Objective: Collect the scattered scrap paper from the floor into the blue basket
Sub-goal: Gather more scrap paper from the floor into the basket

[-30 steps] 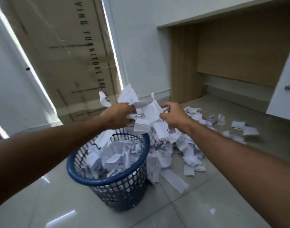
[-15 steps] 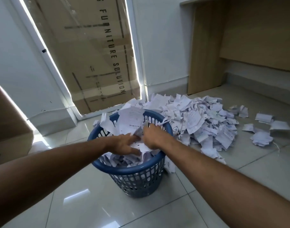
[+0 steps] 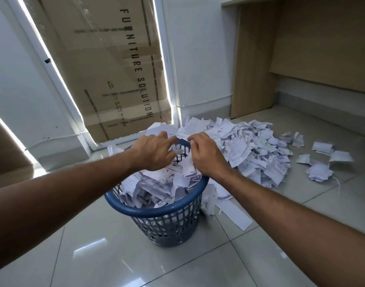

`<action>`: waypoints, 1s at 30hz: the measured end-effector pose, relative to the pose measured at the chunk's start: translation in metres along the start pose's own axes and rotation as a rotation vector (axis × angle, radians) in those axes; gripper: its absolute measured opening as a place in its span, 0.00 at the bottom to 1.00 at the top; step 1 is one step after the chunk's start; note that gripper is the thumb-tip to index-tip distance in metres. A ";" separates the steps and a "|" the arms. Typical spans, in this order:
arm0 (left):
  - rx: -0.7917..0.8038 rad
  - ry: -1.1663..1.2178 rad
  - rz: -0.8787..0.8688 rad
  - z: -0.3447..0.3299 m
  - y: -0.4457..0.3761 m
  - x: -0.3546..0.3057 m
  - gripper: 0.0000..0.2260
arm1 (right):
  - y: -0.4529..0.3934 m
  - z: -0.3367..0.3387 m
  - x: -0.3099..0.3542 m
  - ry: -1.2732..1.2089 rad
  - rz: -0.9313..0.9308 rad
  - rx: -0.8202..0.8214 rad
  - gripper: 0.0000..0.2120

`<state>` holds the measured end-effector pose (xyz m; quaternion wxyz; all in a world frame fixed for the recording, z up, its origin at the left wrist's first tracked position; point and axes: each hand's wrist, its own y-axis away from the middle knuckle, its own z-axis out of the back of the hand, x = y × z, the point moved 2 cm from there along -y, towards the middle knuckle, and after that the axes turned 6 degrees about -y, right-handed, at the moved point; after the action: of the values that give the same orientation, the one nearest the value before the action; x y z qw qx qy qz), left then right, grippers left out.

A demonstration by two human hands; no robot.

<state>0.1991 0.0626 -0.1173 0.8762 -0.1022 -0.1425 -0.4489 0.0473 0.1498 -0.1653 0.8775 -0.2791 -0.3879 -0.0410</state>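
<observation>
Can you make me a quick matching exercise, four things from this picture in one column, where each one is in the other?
1. blue basket
2. big paper heap
3. cardboard box
4. long paper strip

A. leaning against the wall
B. flat on the tiles right of the basket
C. under both hands, full of scraps
D. piled on the floor beyond the basket

Pairs: 1-C, 2-D, 3-A, 4-B

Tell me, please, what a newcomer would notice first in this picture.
First, the blue basket in the middle of the tiled floor, heaped with scrap paper, with the left hand and right hand over its far rim. Next, the big paper pile right behind it, beside the cardboard box.
</observation>
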 end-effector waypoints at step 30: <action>0.219 0.431 0.182 -0.078 -0.203 -0.223 0.41 | 0.071 0.104 -0.215 0.057 -0.483 -0.223 0.11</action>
<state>-0.0777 0.0905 -0.2567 0.9290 0.0787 0.0097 -0.3616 -0.1498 0.2323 -0.2928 0.8165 -0.2722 -0.4114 -0.2998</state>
